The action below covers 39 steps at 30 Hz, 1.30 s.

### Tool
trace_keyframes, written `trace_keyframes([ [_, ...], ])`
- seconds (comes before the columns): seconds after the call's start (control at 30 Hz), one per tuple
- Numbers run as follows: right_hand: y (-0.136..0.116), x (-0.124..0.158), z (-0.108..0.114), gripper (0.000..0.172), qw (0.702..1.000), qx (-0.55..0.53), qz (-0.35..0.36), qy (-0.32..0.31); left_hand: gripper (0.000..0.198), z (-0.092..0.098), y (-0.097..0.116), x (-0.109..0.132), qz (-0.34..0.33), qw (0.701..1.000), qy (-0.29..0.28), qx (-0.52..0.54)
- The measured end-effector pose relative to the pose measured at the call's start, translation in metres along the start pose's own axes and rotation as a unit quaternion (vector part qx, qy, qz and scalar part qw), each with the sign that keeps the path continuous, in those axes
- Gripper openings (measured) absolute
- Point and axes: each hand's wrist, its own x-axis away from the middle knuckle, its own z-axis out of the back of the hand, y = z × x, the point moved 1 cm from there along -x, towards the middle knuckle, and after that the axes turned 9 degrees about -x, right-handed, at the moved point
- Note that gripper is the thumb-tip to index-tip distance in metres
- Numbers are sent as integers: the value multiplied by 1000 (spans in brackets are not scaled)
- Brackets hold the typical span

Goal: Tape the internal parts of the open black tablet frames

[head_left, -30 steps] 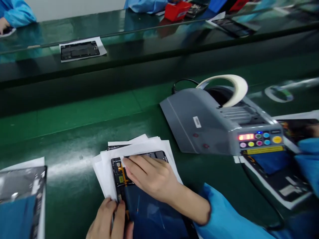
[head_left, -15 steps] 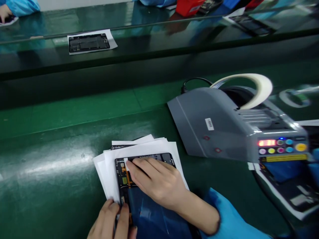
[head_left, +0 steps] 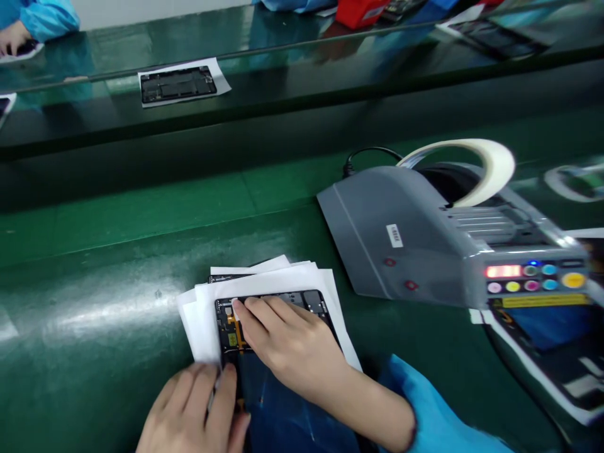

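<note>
An opened tablet (head_left: pixel 283 384) with a blue film over its lower part lies on a stack of white sheets (head_left: pixel 207 314), in front of me. My right hand (head_left: pixel 290 346) bends over its upper end, fingers together and tips pressed down on a small white piece of tape (head_left: pixel 235 309) near the top left corner. Orange ribbon cables show beside those fingertips. My left hand (head_left: pixel 193 409) grips the tablet's left edge, its fingers curled over the frame. The fingertips' undersides are hidden. Beneath the sheets, the dark edge of another tablet shows.
To the right stands a grey tape dispenser (head_left: pixel 401 239) with a cream tape roll (head_left: pixel 495 167) and lit buttons. Another opened tablet (head_left: pixel 542 340) lies by its front. Across the back runs a raised belt (head_left: pixel 292 82) carrying a tablet back (head_left: pixel 178 85). A co-worker's hand (head_left: pixel 14 39) is top left.
My left hand has shifted slightly up and left along the tablet's edge. The right hand stays at the white tape. On the belt, things have moved right, and another sheet appears at the left.
</note>
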Motion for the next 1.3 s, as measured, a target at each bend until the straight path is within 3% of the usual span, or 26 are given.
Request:
trace_keyframes([
  [0.23,-12,-12,2,22,999,14,-29,-27,39,-15,-24,-43,-4,997,-24,-76],
  [0.47,-9,-7,0,32,999,17,-21,-19,41,-24,-29,-41,-10,997,-39,-71],
  [0.8,-19,-6,4,40,996,34,-36,-80,46,-25,-29,-40,-14,996,-53,-66],
  [0.97,-6,46,36,30,986,-158,-17,-49,50,-24,-30,-39,-17,995,-46,-89],
  [1.03,9,81,54,32,978,-200,-45,24,47,-23,-31,-39,-33,995,-44,-87],
  [1.13,43,129,74,26,965,9,-156,208,40,-24,-35,-40,-75,994,-21,-83],
  [1.2,69,147,79,31,948,144,-173,227,41,-26,-40,-42,-87,992,2,-87],
  [1.3,101,153,79,35,938,221,-152,220,44,-27,-44,-44,-97,991,21,-90],
])
